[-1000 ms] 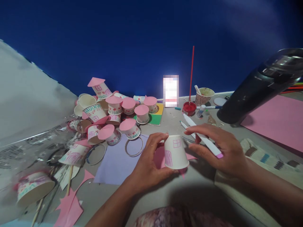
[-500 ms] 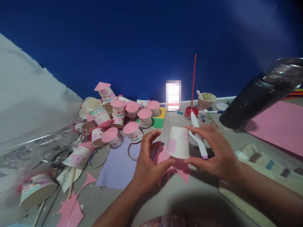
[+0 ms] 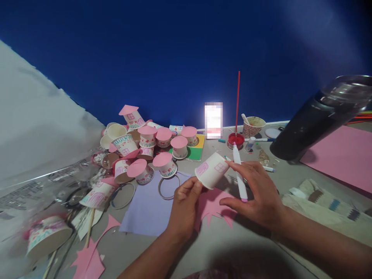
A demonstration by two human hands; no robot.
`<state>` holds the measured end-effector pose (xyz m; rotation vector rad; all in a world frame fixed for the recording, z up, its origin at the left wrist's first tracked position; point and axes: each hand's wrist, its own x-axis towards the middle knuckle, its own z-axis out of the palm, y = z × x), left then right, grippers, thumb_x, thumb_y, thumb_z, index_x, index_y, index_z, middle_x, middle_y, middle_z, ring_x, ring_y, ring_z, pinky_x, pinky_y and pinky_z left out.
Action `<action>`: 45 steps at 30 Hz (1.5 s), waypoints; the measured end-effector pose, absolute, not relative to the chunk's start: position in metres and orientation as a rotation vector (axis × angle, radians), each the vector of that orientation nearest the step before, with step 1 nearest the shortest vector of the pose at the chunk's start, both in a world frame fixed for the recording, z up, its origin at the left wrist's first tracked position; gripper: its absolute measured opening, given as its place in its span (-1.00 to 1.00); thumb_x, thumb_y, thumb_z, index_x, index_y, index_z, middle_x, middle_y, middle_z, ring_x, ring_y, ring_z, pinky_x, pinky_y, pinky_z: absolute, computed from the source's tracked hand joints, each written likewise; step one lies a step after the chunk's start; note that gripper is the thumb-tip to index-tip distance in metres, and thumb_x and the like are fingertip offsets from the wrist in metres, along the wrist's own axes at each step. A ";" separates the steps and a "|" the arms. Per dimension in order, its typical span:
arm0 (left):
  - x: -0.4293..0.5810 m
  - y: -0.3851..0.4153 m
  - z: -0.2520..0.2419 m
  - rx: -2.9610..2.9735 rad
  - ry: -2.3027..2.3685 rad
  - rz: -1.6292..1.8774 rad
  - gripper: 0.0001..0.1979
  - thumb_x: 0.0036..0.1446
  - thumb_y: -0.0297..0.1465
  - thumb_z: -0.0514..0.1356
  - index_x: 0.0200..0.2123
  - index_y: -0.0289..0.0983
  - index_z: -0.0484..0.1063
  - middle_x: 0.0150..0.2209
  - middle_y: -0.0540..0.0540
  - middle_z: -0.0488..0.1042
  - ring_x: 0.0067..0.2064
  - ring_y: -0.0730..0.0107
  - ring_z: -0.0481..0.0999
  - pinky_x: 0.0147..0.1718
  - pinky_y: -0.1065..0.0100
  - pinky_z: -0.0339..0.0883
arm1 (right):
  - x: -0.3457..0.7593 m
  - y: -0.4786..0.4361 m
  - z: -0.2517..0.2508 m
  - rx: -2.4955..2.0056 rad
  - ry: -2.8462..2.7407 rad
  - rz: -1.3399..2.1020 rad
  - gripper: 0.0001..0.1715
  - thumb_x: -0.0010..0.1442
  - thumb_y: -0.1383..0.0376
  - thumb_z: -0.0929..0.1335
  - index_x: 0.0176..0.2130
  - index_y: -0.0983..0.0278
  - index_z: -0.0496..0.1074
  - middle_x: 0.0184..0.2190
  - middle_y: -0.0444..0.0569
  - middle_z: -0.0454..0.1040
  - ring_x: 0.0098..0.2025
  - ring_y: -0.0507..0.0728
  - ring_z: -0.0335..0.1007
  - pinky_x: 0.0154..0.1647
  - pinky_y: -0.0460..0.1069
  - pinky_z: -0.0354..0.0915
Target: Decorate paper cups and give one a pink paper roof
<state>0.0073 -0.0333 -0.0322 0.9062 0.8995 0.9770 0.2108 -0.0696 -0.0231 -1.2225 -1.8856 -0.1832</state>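
Observation:
A white paper cup [image 3: 211, 171] with a purple door and window drawn on its side hangs tilted over the table. My left hand [image 3: 185, 203] pinches its rim between thumb and fingers. In my right hand [image 3: 258, 190] a white marker [image 3: 240, 176] with pink ends rests between the fingers, its upper end pointing away from me. That hand's index fingertip is at the cup's base; its thumb stands apart from the cup. Below the cup lies a jagged pink paper scrap [image 3: 213, 207].
Left stand several decorated cups with pink paper roofs [image 3: 136, 168], beside a lilac sheet [image 3: 142, 209]. A red paint pot [image 3: 235, 141] and a speckled cup [image 3: 254, 126] stand behind. At right are a dark bottle [image 3: 308, 124], a pink sheet [image 3: 340, 159] and a patterned cloth [image 3: 322, 209].
The cup has turned from nearly upright to tilted, its rim now toward the left. My left hand has closed onto the rim, while my right thumb has come away from the cup.

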 end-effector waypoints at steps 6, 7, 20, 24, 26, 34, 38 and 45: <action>-0.003 -0.012 -0.026 0.872 0.850 1.065 -0.65 0.21 -0.14 0.36 -0.42 -0.27 0.42 -0.45 0.06 0.31 -0.37 0.48 0.26 -0.32 0.45 0.21 | 0.221 -0.075 -0.011 -1.222 -1.697 0.132 -0.53 0.31 0.21 0.46 0.16 0.17 0.39 -0.01 0.06 0.58 -0.06 0.23 0.52 -0.02 0.11 0.44; -0.005 -0.010 -0.027 0.901 0.859 1.053 -0.64 0.23 -0.14 0.34 -0.43 -0.26 0.38 -0.46 0.07 0.27 -0.39 0.48 0.22 -0.34 0.45 0.18 | 0.223 -0.075 -0.010 -1.249 -1.666 0.194 -0.52 0.29 0.20 0.48 0.15 0.15 0.40 0.01 0.04 0.59 -0.05 0.22 0.53 -0.01 0.10 0.44; -0.011 -0.014 -0.023 1.399 0.894 0.977 -0.66 0.35 -0.07 0.21 -0.28 -0.22 0.52 -0.33 -0.02 0.44 -0.25 0.36 0.38 -0.20 0.35 0.27 | 0.224 -0.073 -0.019 -1.267 -1.774 0.659 0.15 -0.12 0.14 0.68 0.34 0.01 0.24 0.19 0.02 0.50 0.18 0.33 0.48 0.21 0.20 0.42; -0.014 -0.018 -0.020 1.529 0.734 0.928 -0.22 0.00 0.06 0.44 0.25 -0.05 0.38 0.23 -0.14 0.36 0.24 0.01 0.37 0.15 0.13 0.32 | 0.225 -0.071 -0.021 -1.281 -1.778 0.452 0.13 -0.04 0.05 0.65 0.36 0.08 0.20 0.13 0.06 0.51 0.10 0.32 0.49 0.14 0.20 0.45; -0.013 -0.021 -0.017 1.670 0.766 0.873 0.00 -0.14 -0.04 0.55 0.35 -0.01 0.25 0.33 -0.16 0.24 0.33 -0.08 0.28 0.23 0.07 0.28 | 0.225 -0.069 -0.022 -1.260 -1.806 0.364 0.13 -0.02 0.00 0.64 0.37 0.10 0.18 0.11 0.09 0.51 0.08 0.33 0.48 0.12 0.21 0.45; -0.006 -0.017 -0.015 1.524 0.774 0.911 -0.28 0.06 -0.54 0.37 0.26 -0.10 0.25 0.29 -0.20 0.34 0.35 0.07 0.35 0.28 0.10 0.29 | 0.227 -0.076 -0.007 -1.152 -1.690 0.386 -0.28 0.31 0.14 0.47 0.36 0.07 0.26 0.03 0.06 0.59 0.00 0.27 0.57 0.03 0.19 0.52; -0.003 -0.014 -0.017 1.332 0.759 0.931 -0.33 0.04 -0.54 0.37 0.18 -0.13 0.22 0.25 -0.22 0.38 0.32 0.12 0.41 0.29 0.13 0.28 | 0.230 -0.087 0.004 -1.035 -1.564 0.346 -0.58 0.41 0.37 0.32 0.17 0.04 0.51 -0.28 -0.09 0.65 -0.27 0.20 0.60 -0.14 0.16 0.54; -0.002 -0.017 -0.019 1.368 0.782 0.963 -0.28 -0.05 -0.61 0.35 0.16 -0.14 0.21 0.24 -0.20 0.38 0.29 0.17 0.43 0.30 0.16 0.25 | 0.221 -0.086 0.007 -0.965 -1.711 0.260 -0.64 0.26 0.43 0.43 0.01 0.10 0.57 -0.32 -0.09 0.66 -0.30 0.22 0.58 -0.30 0.11 0.47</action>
